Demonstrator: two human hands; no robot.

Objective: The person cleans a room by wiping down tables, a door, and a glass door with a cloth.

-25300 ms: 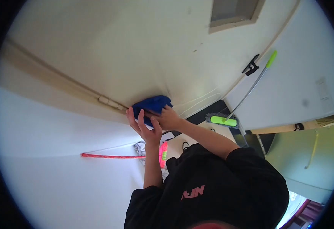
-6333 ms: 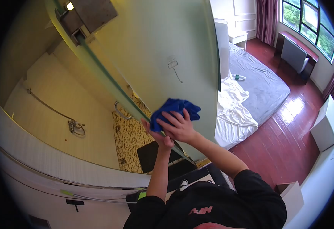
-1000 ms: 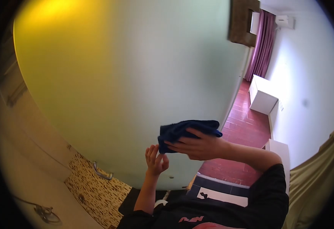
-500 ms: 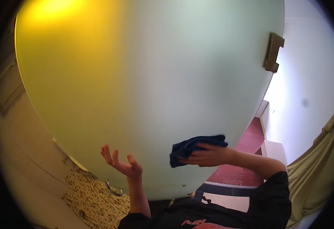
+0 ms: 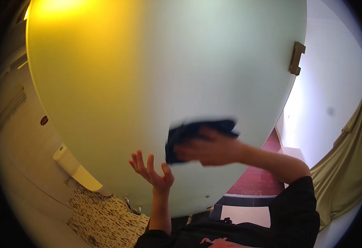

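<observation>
A large frosted glass panel [image 5: 168, 82] fills the middle of the view, tinted yellow at the upper left. My right hand [image 5: 210, 146] presses a dark blue cloth [image 5: 181, 136] against its lower part; hand and cloth are blurred by motion. The fingers lie across the cloth, pointing left. To the left of the cloth, my left hand [image 5: 152, 171] is raised in front of the glass with its fingers spread, holding nothing. A gap separates it from the right hand.
A brown metal fitting [image 5: 297, 58] sits on the panel's right edge. At the lower left are a metal handle [image 5: 132, 206], a white toilet tank [image 5: 75, 169] and a mosaic-tiled floor [image 5: 106, 215]. An olive curtain [image 5: 344, 165] hangs right, beyond a red floor [image 5: 257, 180].
Over the last half second, my right hand and the cloth have moved up and left across the glass. My left hand has shifted right, with its fingers still spread. More of the toilet shows.
</observation>
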